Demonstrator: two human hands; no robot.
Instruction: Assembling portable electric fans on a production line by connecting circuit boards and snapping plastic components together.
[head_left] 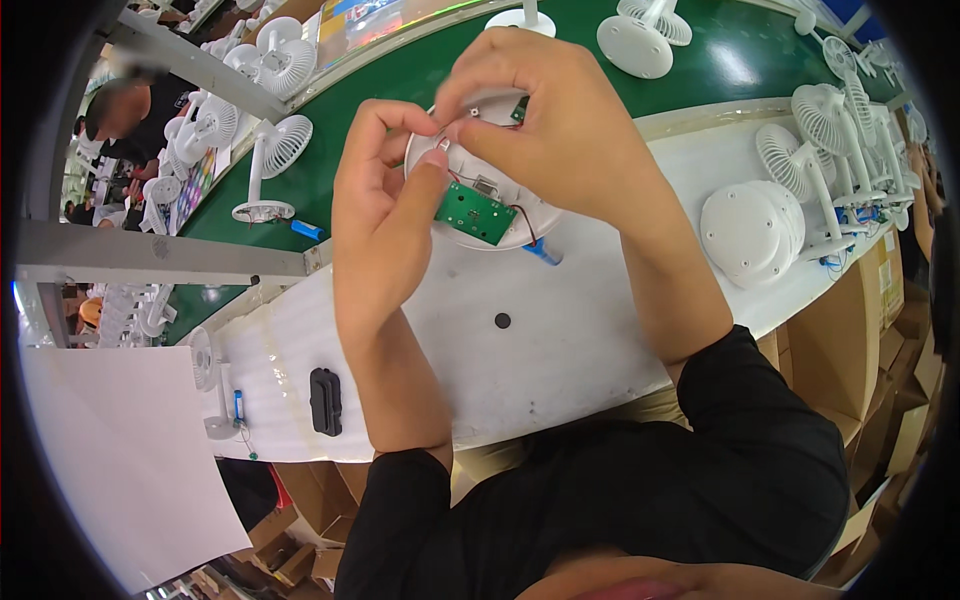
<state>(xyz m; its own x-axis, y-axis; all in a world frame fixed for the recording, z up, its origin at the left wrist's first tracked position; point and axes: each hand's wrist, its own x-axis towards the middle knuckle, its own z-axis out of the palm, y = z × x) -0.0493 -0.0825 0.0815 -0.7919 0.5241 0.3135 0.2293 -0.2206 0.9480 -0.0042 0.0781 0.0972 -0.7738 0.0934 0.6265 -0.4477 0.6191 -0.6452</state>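
Note:
A round white fan base [518, 222] lies with its inside facing up on the work table, under both my hands. A green circuit board [476, 213] sits at its near side, with dark and red wires. At its lower right edge is a blue battery cell [543, 252]. My left hand [385, 200] is over the base's left side, thumb and index finger closed around a small white piece [443, 145] with a thin red wire beside it. My right hand [545, 125] reaches in from the right, its fingertips pinched close to the left ones; what they hold is too small to make out.
A small black disc [503, 321] and a black oblong case [325, 401] lie on the white table [470, 370]. Stacked white round bases [752, 233] and several fans [810, 165] stand at right. More fans line the green surface [735, 65] beyond. A metal post [165, 250] juts in at left.

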